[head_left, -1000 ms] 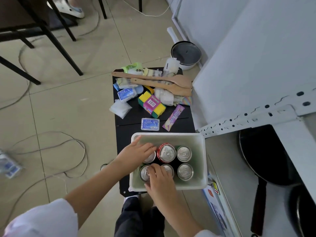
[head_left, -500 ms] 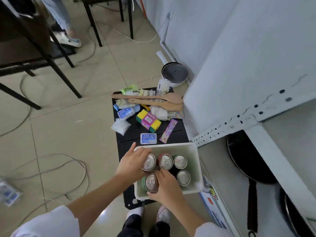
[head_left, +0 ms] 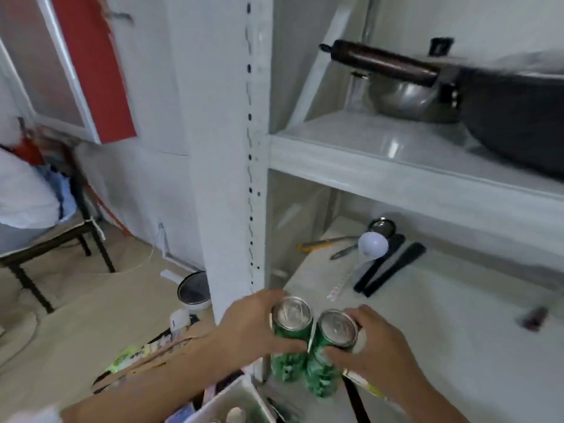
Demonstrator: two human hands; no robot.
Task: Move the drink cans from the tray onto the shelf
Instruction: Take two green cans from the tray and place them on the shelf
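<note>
Presently two green cans, left can and right can, stand upright side by side at the lower shelf front edge. Left hand grasps the left can; right hand grasps the right. The white tray sits below, near the frame's bottom.

I count two green cans: one in my left hand, one in my right hand, so two hands in view. The shelf unit shows two levels, an upper board and a lower board. On the upper I count two pans: one dark pan and one steel pot. On the lower lie two black handles and one white ladle. One white tray sits at the bottom edge; how many cans remain in it I cannot tell. One small pot stands on the floor.
</note>
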